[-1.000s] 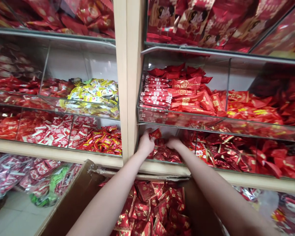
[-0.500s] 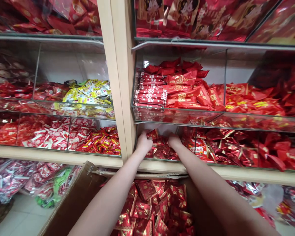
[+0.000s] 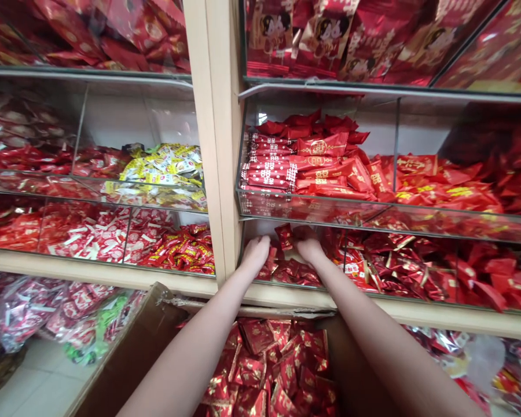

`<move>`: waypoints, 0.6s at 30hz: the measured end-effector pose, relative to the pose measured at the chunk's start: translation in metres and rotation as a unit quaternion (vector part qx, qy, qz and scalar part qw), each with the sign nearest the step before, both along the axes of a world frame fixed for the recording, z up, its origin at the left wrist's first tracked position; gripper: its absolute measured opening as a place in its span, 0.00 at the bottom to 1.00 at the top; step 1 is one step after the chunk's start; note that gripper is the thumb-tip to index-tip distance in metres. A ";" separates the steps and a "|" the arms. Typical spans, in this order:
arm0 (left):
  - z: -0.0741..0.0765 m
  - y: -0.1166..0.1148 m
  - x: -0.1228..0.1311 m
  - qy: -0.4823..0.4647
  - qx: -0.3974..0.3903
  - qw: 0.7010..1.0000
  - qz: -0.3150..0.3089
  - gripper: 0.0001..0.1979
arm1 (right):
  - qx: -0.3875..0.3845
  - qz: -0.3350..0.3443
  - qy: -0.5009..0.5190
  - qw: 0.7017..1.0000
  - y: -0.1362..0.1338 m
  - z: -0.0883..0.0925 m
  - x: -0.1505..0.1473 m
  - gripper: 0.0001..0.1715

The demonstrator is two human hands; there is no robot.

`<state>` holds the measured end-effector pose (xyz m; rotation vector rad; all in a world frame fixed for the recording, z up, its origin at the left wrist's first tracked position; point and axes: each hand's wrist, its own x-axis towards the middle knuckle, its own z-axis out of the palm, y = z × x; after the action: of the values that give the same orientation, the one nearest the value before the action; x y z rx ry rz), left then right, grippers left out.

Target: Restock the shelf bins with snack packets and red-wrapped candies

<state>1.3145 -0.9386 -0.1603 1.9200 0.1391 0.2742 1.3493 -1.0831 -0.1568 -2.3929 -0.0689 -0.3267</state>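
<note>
Both my hands reach into a lower compartment of the shelf, among small dark-red wrapped candies (image 3: 297, 272). At its left side my left hand (image 3: 256, 255) is closed, with red wrapper showing at its fingertips. My right hand (image 3: 309, 249) is curled on the right around dark-red wrapped candies, its fingertips partly hidden. One red-and-gold candy (image 3: 283, 236) stands tilted between the two hands. Below my forearms an open cardboard box (image 3: 124, 353) holds many red candies with gold print (image 3: 260, 370).
A clear-fronted bin (image 3: 312, 208) with red packets overhangs my hands. A wooden post (image 3: 226, 174) rises left of the compartment. The wooden shelf edge (image 3: 373, 310) runs above the box. Bagged candies (image 3: 30, 307) lie low on the left, others (image 3: 481, 359) on the right.
My hands have shifted within the candies, baring a patch of the compartment floor. The tilted candy now stands nearer my right hand. The view has moved slightly.
</note>
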 end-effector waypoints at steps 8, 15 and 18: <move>0.000 -0.008 -0.004 0.002 -0.167 0.982 -0.089 0.18 | 0.514 0.217 0.152 0.816 0.004 -0.003 -0.021 0.18; 0.002 -0.006 -0.003 -0.023 0.073 0.994 -0.073 0.22 | 0.339 0.121 0.047 0.932 -0.003 -0.010 -0.004 0.05; -0.002 -0.004 -0.001 0.021 0.210 0.975 -0.068 0.18 | 0.217 0.031 0.015 0.976 -0.011 -0.019 0.009 0.08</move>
<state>1.3134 -0.9427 -0.1621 2.3446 -0.0255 0.1803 1.3587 -1.0941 -0.1756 -1.9571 -0.0513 -0.2468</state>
